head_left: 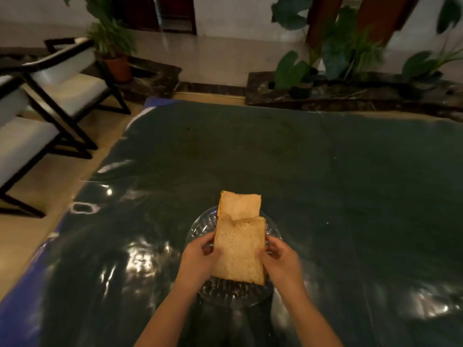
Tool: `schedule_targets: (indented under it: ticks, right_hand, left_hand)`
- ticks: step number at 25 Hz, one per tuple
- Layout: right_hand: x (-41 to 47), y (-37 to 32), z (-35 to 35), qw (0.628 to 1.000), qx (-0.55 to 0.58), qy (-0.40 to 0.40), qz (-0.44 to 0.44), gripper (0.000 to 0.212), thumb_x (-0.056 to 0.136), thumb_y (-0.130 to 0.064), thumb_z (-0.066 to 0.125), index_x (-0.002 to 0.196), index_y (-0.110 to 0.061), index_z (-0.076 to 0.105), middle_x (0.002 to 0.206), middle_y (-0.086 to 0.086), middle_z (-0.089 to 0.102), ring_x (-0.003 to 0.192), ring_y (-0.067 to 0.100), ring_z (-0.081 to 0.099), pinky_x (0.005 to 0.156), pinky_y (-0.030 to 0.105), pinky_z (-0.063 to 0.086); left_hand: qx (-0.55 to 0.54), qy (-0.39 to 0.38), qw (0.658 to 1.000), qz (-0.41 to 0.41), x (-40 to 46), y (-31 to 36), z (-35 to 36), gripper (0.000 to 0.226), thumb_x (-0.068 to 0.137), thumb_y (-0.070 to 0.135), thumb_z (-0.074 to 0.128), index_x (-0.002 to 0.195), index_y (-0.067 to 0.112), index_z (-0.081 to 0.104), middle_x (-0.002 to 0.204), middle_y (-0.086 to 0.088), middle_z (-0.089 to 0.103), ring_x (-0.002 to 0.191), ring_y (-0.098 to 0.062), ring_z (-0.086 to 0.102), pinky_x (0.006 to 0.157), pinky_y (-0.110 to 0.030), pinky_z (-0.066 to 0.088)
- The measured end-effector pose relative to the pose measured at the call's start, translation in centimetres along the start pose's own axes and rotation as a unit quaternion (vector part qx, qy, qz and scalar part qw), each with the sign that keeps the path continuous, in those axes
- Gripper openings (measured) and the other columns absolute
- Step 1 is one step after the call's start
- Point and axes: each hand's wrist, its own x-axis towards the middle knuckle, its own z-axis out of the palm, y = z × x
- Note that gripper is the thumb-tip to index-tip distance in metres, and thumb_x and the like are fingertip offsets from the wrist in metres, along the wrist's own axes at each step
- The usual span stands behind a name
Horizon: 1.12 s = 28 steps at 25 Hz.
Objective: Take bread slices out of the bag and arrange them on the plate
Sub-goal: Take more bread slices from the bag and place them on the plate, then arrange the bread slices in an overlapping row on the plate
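A clear glass plate [200, 227] sits on the dark green table near its front edge. One bread slice [239, 204] lies on the plate's far side, overhanging the rim. A second, larger slice [239, 251] partly overlaps it and is held over the plate. My left hand [198, 259] grips its left edge and my right hand [279, 260] grips its right edge. No bag is in view.
The table [325, 171] is covered with a shiny clear sheet over green cloth. Dark-framed chairs with white cushions [62, 88] stand to the left. Potted plants [112, 46] and a stone planter ledge [350, 93] lie beyond the table's far edge.
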Motion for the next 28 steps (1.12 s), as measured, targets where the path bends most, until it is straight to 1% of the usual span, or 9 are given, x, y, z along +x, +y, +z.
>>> schedule_targets:
  ticks: [2,5,6,11,15,20,23,26,28]
  right_hand:
    - [1.3,0.5,0.9,1.0,-0.016,0.021,0.005,0.039,0.079,-0.012,0.067,0.116,-0.022,0.059,0.082,-0.017,0.062,0.076,-0.002,0.059,0.06,0.015,0.047]
    - [2.9,1.1,1.6,0.998,-0.034,0.05,0.011,0.041,0.079,-0.014,0.066,0.118,-0.021,0.057,0.083,-0.014,0.062,0.079,0.007,0.062,0.07,0.031,0.054]
    - [3.4,1.3,1.8,0.997,-0.046,0.061,0.007,0.039,0.08,-0.016,0.066,0.117,-0.022,0.057,0.082,-0.015,0.062,0.078,0.006,0.062,0.07,0.032,0.054]
    - [4.0,1.8,2.6,0.982,-0.15,0.109,-0.031,0.033,0.079,-0.022,0.066,0.112,-0.023,0.06,0.081,-0.015,0.061,0.069,-0.002,0.057,0.058,0.012,0.041]
    - [4.0,2.0,3.3,0.96,-0.219,0.167,-0.057,0.032,0.078,-0.026,0.067,0.109,-0.023,0.064,0.094,-0.002,0.063,0.072,0.01,0.059,0.057,0.018,0.04]
    - [3.7,2.1,3.5,0.966,-0.174,0.188,-0.036,0.029,0.077,-0.025,0.069,0.105,-0.023,0.062,0.084,-0.007,0.064,0.069,0.008,0.058,0.052,0.016,0.038]
    - [3.4,1.7,3.4,0.969,-0.155,0.187,-0.038,0.02,0.076,-0.024,0.069,0.095,-0.023,0.063,0.082,-0.008,0.065,0.071,0.006,0.06,0.058,0.022,0.046]
    - [2.8,0.7,2.7,0.976,-0.136,0.165,-0.039,0.016,0.075,-0.025,0.07,0.089,-0.029,0.063,0.075,-0.016,0.062,0.068,-0.003,0.059,0.052,0.008,0.041]
    - [2.4,0.3,2.2,0.983,-0.125,0.133,-0.028,0.016,0.074,-0.027,0.071,0.086,-0.033,0.063,0.073,-0.017,0.062,0.068,-0.004,0.059,0.052,0.007,0.041]
  left_hand:
    - [0.01,-0.009,1.0,0.012,1.7,-0.9,0.3,0.037,0.084,0.006,0.06,0.118,0.021,0.062,0.106,0.005,0.068,0.094,-0.008,0.063,0.075,-0.023,0.053]
    - [0.009,-0.008,0.999,0.03,3.6,-1.7,1.2,0.039,0.083,0.003,0.061,0.119,0.02,0.061,0.108,0.003,0.069,0.097,-0.009,0.064,0.086,-0.032,0.053]
    - [0.024,-0.002,0.999,0.041,4.1,-1.9,1.5,0.039,0.083,0.004,0.062,0.119,0.019,0.061,0.106,0.003,0.068,0.096,-0.009,0.064,0.085,-0.03,0.053]
    - [0.104,0.057,0.987,0.104,4.7,-2.8,2.7,0.024,0.082,0.006,0.063,0.103,0.016,0.067,0.086,0.003,0.066,0.081,-0.01,0.062,0.074,-0.031,0.054]
    - [0.123,0.119,0.978,0.118,4.5,-2.9,3.1,0.013,0.086,0.02,0.061,0.096,0.016,0.069,0.078,0.003,0.064,0.07,-0.009,0.06,0.066,-0.029,0.053]
    - [0.068,0.14,0.985,0.072,4.8,-2.5,3.2,0.014,0.081,0.017,0.067,0.095,0.018,0.071,0.079,0.004,0.068,0.069,-0.009,0.063,0.064,-0.038,0.058]
    - [0.042,0.139,0.987,0.066,4.4,-2.0,3.0,0.014,0.08,0.014,0.069,0.086,0.027,0.069,0.077,0.012,0.067,0.07,-0.002,0.063,0.063,-0.023,0.057]
    - [0.019,0.118,0.992,0.044,3.7,-1.4,1.8,0.017,0.08,0.017,0.069,0.082,0.033,0.067,0.075,0.015,0.068,0.07,0.003,0.064,0.058,-0.011,0.052]
    - [0.01,0.103,0.994,0.022,3.3,-1.4,0.8,0.02,0.078,0.018,0.07,0.078,0.037,0.066,0.073,0.016,0.068,0.068,0.005,0.064,0.057,-0.008,0.05]
